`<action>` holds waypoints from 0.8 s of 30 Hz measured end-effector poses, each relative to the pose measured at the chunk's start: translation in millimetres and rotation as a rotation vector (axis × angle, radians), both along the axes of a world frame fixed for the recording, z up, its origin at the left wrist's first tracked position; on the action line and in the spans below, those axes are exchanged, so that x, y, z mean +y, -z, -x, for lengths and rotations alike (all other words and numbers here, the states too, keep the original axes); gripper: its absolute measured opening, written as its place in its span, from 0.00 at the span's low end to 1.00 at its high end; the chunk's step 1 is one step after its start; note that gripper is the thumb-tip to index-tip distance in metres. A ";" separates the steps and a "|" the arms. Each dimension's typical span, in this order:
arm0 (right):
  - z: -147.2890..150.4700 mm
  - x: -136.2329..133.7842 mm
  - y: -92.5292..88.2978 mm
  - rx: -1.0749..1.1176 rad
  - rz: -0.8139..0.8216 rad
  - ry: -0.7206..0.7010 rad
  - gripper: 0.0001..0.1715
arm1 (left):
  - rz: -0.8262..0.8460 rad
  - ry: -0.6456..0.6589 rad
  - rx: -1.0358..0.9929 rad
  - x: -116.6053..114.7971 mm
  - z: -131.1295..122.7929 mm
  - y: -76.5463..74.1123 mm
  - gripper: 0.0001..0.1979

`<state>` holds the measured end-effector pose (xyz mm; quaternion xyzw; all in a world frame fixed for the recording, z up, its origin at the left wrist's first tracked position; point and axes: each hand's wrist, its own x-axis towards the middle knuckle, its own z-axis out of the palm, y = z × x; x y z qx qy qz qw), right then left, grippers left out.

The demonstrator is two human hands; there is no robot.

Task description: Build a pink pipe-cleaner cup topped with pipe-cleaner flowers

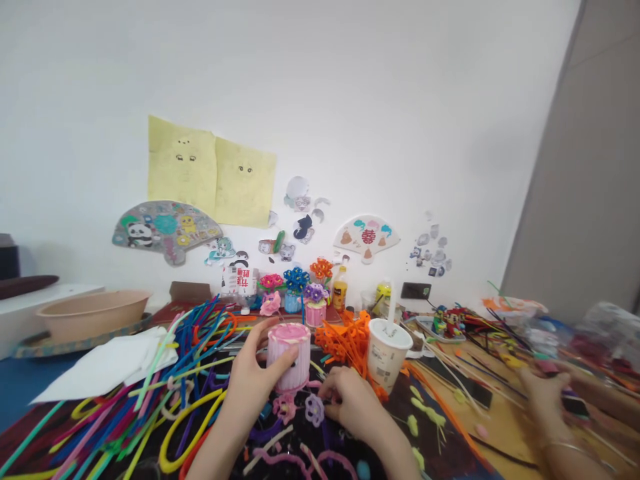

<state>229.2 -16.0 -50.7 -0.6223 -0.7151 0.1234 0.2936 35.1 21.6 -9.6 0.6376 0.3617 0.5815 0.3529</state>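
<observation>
My left hand is wrapped round a small pink pot covered in upright fuzzy pipe-cleaner stems, which stands upright in the middle of the table. The thumb presses on its near side. To the right, my right hand is low with its fingers curled together; whatever lies between the fingertips is hidden. Beside those fingertips is a lilac pipe-cleaner flower, and left of it a pink pipe-cleaner flower. Bent pink pipe cleaners lie on the dark mat in front of me.
Many coloured pipe cleaners spread on the left by white paper. A paper cup with a straw and a heap of orange pipe-cleaner pieces stand right. Finished flower pots line the back. Another person's hands work at far right.
</observation>
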 end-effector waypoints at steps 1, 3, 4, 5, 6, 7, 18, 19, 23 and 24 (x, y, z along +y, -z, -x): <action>-0.6 0.8 0.6 0.012 -0.005 0.005 0.16 | 0.007 0.004 0.001 -0.3 0.0 -0.4 0.26; -1.8 2.5 0.8 0.051 -0.021 0.006 0.15 | 0.023 0.015 0.006 -0.7 -0.3 -1.2 0.26; -2.4 3.5 0.3 0.080 -0.034 0.003 0.15 | 0.030 0.020 0.008 -0.9 -0.5 -1.7 0.26; -3.0 4.6 -0.4 0.116 -0.051 -0.001 0.16 | 0.035 0.025 0.009 -1.0 -0.6 -2.1 0.27; -3.5 5.9 -1.5 0.157 -0.071 -0.006 0.15 | 0.037 0.028 0.006 -1.2 -0.7 -2.4 0.27; -4.0 7.2 -2.8 0.203 -0.094 -0.008 0.15 | 0.037 0.027 0.002 -1.5 -0.6 -2.8 0.27; -10.5 14.9 -12.5 0.969 -0.402 0.127 0.19 | 0.025 0.053 0.038 0.9 -2.1 3.3 0.29; -10.4 14.5 -13.6 1.042 -0.435 0.142 0.21 | 0.028 0.083 0.041 1.6 -3.2 4.9 0.30; -7.4 9.8 -20.7 1.275 -0.568 0.172 0.22 | 0.022 0.221 0.076 -0.7 -9.7 8.7 0.33; -5.9 7.9 -22.9 1.322 -0.602 0.174 0.21 | 0.007 0.235 0.089 -2.5 -11.6 9.2 0.33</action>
